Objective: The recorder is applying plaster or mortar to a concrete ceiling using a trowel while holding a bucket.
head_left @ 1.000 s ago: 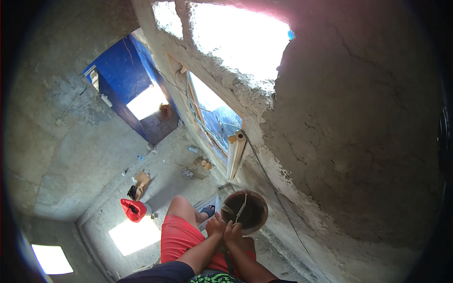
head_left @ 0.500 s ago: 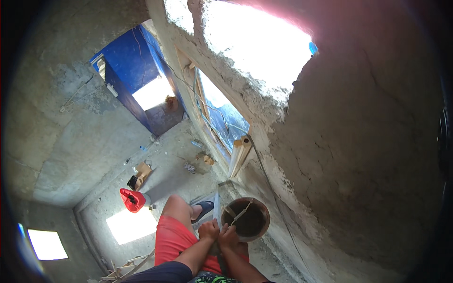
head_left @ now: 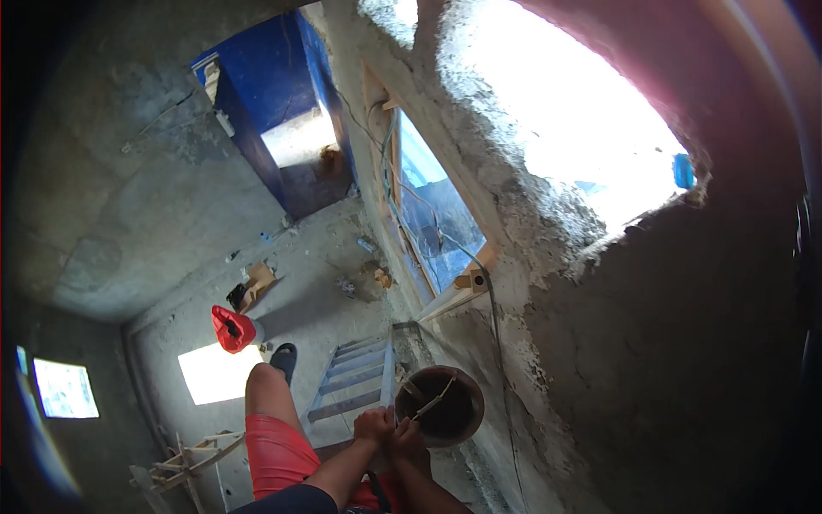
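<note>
A grey ladder [head_left: 353,381] stands below me, its steps showing left of my hands. My left hand [head_left: 374,425] is closed round the upper end of its right side rail. Close beside it, touching, my right hand [head_left: 408,440] is also closed; what lies inside its fingers is hidden. A round bucket [head_left: 476,403] with a dark inside is just right of my hands. A thin handle with a pale grip [head_left: 435,401] crosses its opening, its near end close to my right hand. A short stick-like piece [head_left: 413,391] shows inside the bucket's left rim.
A rough wall [head_left: 616,360] with a large broken opening and a hanging cable [head_left: 499,343] rises on the right. Ahead is a wood-framed window [head_left: 445,214]. A red bag-like thing [head_left: 233,329] and cardboard [head_left: 257,285] lie on the floor; a wooden frame [head_left: 193,463] stands lower left.
My left leg has swung left, away from the ladder, uncovering its steps. My view has shifted somewhat. Both hands stay closed together beside the bucket.
</note>
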The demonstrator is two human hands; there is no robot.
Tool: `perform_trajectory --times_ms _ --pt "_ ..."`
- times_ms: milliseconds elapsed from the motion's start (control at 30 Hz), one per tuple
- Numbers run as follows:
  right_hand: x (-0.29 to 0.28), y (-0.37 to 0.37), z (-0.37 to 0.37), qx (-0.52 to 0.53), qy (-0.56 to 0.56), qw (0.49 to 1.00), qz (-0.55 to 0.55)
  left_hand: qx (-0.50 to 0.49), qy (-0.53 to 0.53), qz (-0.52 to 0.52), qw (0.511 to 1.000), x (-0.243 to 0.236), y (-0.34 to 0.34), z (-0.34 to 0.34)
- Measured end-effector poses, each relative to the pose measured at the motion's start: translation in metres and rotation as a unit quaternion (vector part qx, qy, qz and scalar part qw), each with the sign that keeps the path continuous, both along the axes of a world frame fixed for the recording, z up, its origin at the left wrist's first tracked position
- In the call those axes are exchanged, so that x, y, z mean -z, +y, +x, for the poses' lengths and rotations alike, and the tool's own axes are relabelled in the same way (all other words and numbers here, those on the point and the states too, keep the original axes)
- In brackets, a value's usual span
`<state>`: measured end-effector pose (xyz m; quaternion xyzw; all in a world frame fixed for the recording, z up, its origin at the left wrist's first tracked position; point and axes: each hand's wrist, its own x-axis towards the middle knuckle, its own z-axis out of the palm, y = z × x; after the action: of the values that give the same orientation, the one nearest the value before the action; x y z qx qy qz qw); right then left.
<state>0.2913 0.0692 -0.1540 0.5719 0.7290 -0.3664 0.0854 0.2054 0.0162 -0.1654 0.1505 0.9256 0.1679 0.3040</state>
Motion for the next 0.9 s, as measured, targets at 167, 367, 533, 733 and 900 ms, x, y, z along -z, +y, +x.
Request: perform_trajectory --times_ms 167,367,533,733,900 --pt "-0.046 0.022 -0.017 0.020 -0.063 0.989 -0.129 0.000 -0.009 0.015 1.000 -0.002 0.001 0.000" --pt "-0.004 0.008 0.002 0.027 -0.046 0.994 -0.092 -0.006 -0.001 0.047 0.999 -0.002 0.004 0.003" --pt "-0.004 0.015 0.013 -0.030 -0.039 0.990 -0.129 0.025 -0.009 0.054 0.998 -0.007 -0.001 0.008" --pt "0.031 0.006 0.039 -0.169 0.051 0.983 -0.055 0.022 -0.023 0.043 0.999 -0.006 -0.002 0.008" --pt "0.025 0.001 0.036 -0.269 0.078 0.952 0.125 0.074 0.036 0.051 0.995 0.031 -0.015 0.019"
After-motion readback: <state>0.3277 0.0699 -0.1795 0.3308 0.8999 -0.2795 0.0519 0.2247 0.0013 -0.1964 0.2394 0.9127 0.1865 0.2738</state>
